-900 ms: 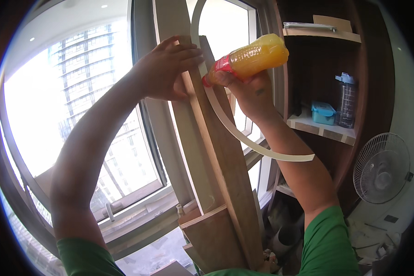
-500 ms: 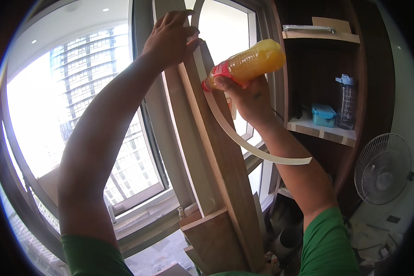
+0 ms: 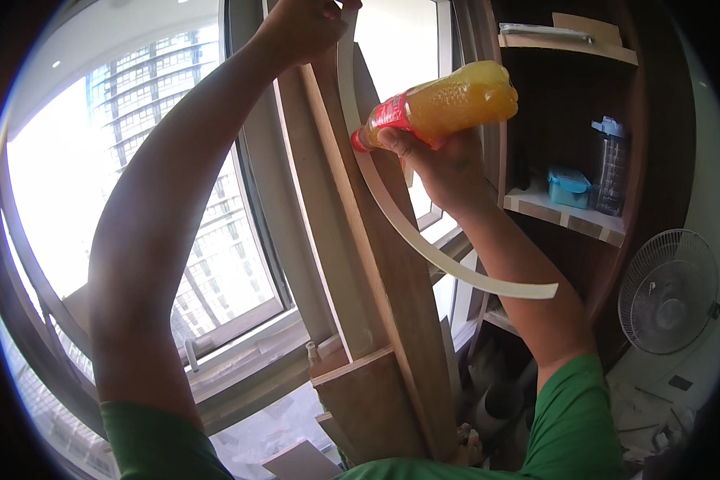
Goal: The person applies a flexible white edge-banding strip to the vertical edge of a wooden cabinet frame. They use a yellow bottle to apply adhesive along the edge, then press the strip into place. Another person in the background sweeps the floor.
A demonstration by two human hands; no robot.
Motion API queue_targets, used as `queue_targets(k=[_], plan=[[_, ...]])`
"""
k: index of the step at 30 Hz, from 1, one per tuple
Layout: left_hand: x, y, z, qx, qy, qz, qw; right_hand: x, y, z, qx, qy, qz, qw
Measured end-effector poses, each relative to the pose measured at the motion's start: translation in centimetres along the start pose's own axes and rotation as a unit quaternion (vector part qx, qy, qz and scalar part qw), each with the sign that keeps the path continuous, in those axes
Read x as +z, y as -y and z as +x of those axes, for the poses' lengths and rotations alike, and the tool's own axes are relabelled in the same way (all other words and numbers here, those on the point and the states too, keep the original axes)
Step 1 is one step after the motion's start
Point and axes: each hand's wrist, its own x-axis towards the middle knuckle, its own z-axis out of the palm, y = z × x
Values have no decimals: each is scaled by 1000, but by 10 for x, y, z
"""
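Note:
My right hand [image 3: 448, 164] is wrapped around a clear plastic bottle [image 3: 460, 100] of orange-yellow liquid with a red label. The bottle is tilted, its red cap low and against a long pale flexible strip [image 3: 412, 232]. That strip hangs down from my raised left hand [image 3: 308, 30] and curls right, its loose end passing in front of my right forearm. My left fingers are closed at the strip's upper part, partly cut off by the top edge of the view. Behind the strip stands a tall wooden board [image 3: 384, 280] with a bare edge.
Left is a large window [image 3: 176, 200] with a tower outside. A dark shelf unit on the right holds a blue lunch box [image 3: 569, 187] and a water bottle [image 3: 610, 164]. A fan [image 3: 669, 291] stands at far right. A shorter wooden panel [image 3: 368, 400] leans below the tall board.
My left hand has moved up along the strip. The bottle in my right hand has shifted slightly right and up in view, and the strip's loose end hangs a little lower and further right.

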Motion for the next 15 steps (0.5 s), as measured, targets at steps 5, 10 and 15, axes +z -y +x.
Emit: queue_targets(k=[5, 10, 15], plan=[[21, -20, -38, 66, -46, 44, 996, -13, 11, -48, -33, 38, -149, 987], [49, 27, -57, 199, -128, 68, 969, 2, 18, -74, 18, -54, 89, 994], [69, 8, -72, 210, -178, 87, 957, -21, 8, -67, 15, -80, 83, 993]])
